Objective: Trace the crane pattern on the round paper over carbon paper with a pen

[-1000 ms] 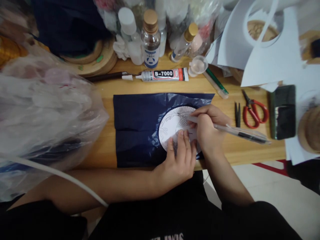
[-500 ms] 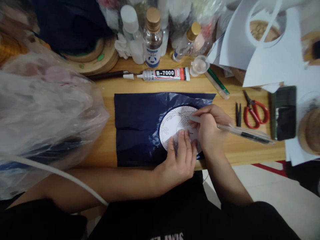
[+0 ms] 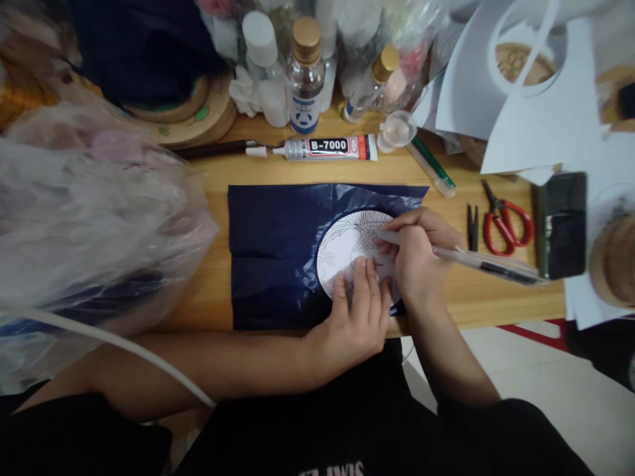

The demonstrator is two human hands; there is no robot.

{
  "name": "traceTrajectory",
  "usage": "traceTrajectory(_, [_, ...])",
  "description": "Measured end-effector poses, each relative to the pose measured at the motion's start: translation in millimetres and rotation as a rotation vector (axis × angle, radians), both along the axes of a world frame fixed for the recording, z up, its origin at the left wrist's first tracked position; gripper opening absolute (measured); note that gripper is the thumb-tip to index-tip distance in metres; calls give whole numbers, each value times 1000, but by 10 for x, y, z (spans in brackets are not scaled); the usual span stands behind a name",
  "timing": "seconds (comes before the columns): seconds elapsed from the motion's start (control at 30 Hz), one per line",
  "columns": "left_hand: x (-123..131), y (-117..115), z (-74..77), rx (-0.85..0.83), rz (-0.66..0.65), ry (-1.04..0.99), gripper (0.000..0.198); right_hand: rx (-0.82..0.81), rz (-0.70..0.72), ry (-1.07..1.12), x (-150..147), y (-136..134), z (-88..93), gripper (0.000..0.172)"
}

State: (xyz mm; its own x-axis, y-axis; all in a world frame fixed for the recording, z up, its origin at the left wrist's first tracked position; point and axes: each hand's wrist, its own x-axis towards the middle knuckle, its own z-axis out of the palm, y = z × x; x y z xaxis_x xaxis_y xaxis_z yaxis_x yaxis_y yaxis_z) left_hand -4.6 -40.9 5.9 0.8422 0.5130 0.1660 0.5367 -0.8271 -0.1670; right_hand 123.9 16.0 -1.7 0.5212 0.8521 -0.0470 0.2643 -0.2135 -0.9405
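Note:
A round white paper [image 3: 342, 250] printed with a line drawing of a feathered bird lies on a dark blue sheet [image 3: 272, 258] with a shiny, creased surface. My left hand [image 3: 360, 314] rests on the lower part of the paper, fingers stretched out flat. In my right hand [image 3: 419, 254] a clear-barrelled pen [image 3: 489, 266] is gripped, tilted, its tip end over the drawing. Whether the tip touches the paper I cannot tell. Both hands cover the paper's lower right part.
Behind the sheet lie a B-7000 glue tube [image 3: 330, 147], a green pen [image 3: 431, 165] and several bottles [image 3: 305, 79]. Red-handled scissors [image 3: 506, 225], small black tweezers [image 3: 473, 227] and a phone [image 3: 563, 225] lie right. A plastic bag [image 3: 109, 218] bulges at left, crossed by a white cable [image 3: 114, 344].
The pen and my right hand have shifted very slightly to the right in the picture. My left hand stays flat on the paper.

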Motion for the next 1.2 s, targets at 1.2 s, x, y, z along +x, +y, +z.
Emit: traceTrajectory(1.2, [4,-24,-10,-16,9,-21,75,13,5,-55,1,2,-18,18])
